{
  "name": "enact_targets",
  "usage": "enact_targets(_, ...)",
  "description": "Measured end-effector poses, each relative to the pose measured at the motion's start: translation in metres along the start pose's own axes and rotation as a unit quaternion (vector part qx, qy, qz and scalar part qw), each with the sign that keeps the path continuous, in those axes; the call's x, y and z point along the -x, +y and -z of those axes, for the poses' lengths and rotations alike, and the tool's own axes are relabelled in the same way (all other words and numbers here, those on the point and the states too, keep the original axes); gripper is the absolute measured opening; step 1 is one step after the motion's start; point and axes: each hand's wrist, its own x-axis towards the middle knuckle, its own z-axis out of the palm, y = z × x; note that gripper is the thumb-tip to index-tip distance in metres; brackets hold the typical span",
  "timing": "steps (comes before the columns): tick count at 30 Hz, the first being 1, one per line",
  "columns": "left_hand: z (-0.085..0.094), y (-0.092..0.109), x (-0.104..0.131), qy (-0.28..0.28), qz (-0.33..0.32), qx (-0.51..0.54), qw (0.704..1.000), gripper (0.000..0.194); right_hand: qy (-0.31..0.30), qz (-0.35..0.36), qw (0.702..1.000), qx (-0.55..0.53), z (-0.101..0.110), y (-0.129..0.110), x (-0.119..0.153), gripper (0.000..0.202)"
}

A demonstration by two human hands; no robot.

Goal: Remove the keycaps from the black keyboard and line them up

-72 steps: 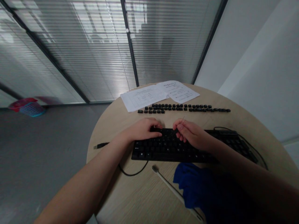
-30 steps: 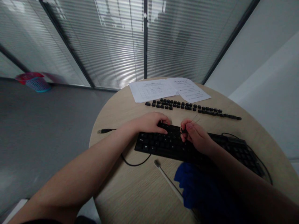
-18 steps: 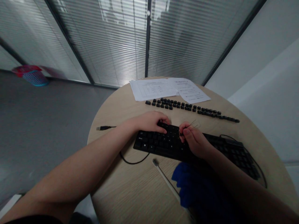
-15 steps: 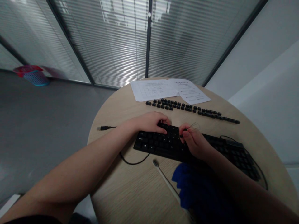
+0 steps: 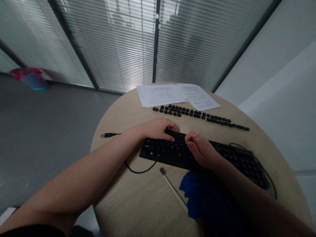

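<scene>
A black keyboard (image 5: 170, 153) lies across a round wooden table (image 5: 133, 197). My left hand (image 5: 154, 128) rests flat on the keyboard's far left edge and holds it down. My right hand (image 5: 201, 151) is over the middle keys, fingers pinched on a thin wire keycap puller (image 5: 198, 135) whose loops stick up past my fingertips. Whether a key is caught in the puller is hidden by my fingers. A row of removed black keycaps (image 5: 197, 115) lies beyond the keyboard.
Two printed paper sheets (image 5: 172, 93) lie at the far table edge. A toothbrush (image 5: 172, 189) and a blue cloth (image 5: 202, 194) lie near me. The keyboard cable ends in a USB plug (image 5: 107, 135) at the left. A basket (image 5: 31, 79) stands on the floor by glass partitions.
My right hand with the puller has shifted slightly left along the keyboard and dipped toward the keys. My left hand stays on the keyboard's far edge. The view has drifted a little.
</scene>
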Motion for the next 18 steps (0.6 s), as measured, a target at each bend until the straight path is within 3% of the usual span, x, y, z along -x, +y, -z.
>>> enact_targets(9,0.0012,0.0002,0.0008,-0.002,0.003,0.002,1.000,0.036,0.059,0.003,0.997,-0.042,-0.0068,0.0074,0.0050,0.019)
enact_targets(18,0.0001,-0.0009,0.0016,0.013,-0.002,0.020,1.000,0.036,0.080,0.001,0.996,-0.042,-0.0067,0.0050,0.0066,0.026)
